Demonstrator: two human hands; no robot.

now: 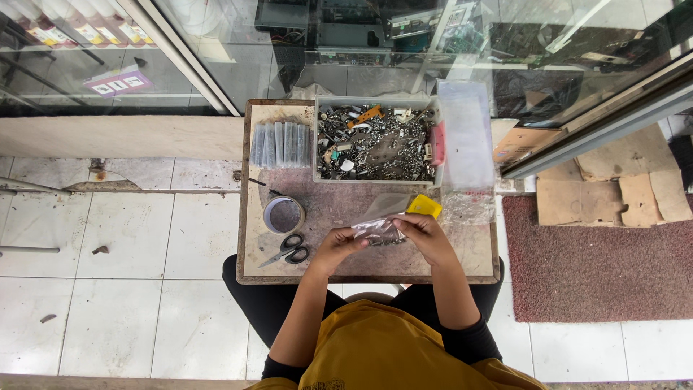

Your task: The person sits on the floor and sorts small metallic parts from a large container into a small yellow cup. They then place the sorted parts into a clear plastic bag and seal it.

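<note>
At the near edge of the small table (pixel 253 269), we hold a clear plastic bag (pixel 377 230) between both hands. The left hand (pixel 336 248) pinches the bag's left end with closed fingers; the right hand (pixel 427 236) grips its right end, thumb and fingers closed over the plastic. The bag hangs just above the tabletop, near the middle of its front half, and appears to hold small dark metal parts.

We judge the step in hand to be bagging: filling or closing a bag of small hardware. The next move calls for a steady grip at both ends so that the contents stay in, and for keeping the mouth upward.

Behind the hands, a bin (pixel 317 137) of mixed metal parts stands at the far side. A row of filled bags (pixel 281 144) lies to its left. A tape roll (pixel 284 214) and scissors (pixel 290 250) lie left of the hands; a yellow object (pixel 424 206) sits just beyond the right hand.

The bag's mouth and its contents are too small to make out. The yellow object is partly covered by plastic.
</note>
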